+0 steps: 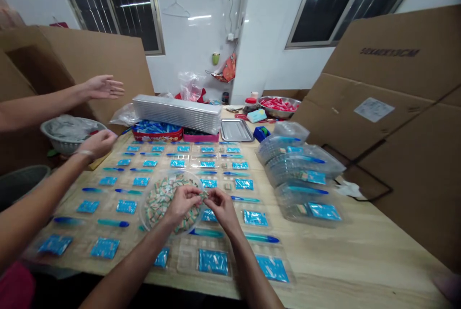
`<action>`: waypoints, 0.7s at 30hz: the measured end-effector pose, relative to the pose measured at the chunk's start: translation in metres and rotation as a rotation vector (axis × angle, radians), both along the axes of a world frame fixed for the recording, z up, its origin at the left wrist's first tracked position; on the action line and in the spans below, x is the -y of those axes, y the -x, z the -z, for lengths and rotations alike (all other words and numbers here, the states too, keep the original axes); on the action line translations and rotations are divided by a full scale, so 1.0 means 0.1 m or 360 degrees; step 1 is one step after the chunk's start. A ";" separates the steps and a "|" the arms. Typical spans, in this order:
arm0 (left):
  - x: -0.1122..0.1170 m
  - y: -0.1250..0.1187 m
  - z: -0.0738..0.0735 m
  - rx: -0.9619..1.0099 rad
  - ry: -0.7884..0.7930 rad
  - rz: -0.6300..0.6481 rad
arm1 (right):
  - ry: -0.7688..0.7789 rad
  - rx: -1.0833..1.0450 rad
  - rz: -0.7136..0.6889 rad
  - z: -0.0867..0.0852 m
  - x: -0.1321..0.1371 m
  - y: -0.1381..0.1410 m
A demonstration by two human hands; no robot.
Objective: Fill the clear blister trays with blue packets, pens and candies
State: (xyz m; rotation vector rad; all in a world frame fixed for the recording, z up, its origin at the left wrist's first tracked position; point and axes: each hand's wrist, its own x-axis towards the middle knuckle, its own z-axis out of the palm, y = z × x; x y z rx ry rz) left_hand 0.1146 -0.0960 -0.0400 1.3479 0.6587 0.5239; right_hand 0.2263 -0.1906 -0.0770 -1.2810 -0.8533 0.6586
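My left hand (184, 202) and my right hand (222, 205) meet over a round clear bowl (148, 194) full of small wrapped pieces. Both are pinched together on a small wrapped piece (203, 194) at the bowl's right rim. Under and around the bowl lie rows of clear plastic trays (212, 261), each with a blue packet and a blue pen. The nearest blue pen (262, 238) lies just right of my right forearm.
Another person's two arms reach in from the left, one hand (97, 143) closed near a grey basket (68, 132), the other hand (104, 87) open. Filled trays are stacked (302, 174) at right. Metal trays (176, 112), a red-filled steel bowl (279, 105) and cardboard sheets (396, 117) stand behind.
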 end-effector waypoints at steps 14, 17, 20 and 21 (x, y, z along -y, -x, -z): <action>-0.53 0.46 -0.02 -0.0277 -0.0173 0.0099 | 0.0143 0.0112 -0.0357 -0.12 -0.50 0.21; -0.62 0.62 0.09 -0.0397 -0.0327 0.0107 | 0.0235 0.0402 -0.0428 -0.11 -0.60 0.32; -0.67 0.76 0.15 -0.0527 -0.0611 0.0111 | 0.0317 0.0771 -0.0455 -0.11 -0.67 0.44; -0.67 0.80 0.16 -0.0577 -0.0696 0.0130 | 0.0340 0.0869 -0.0460 -0.11 -0.69 0.48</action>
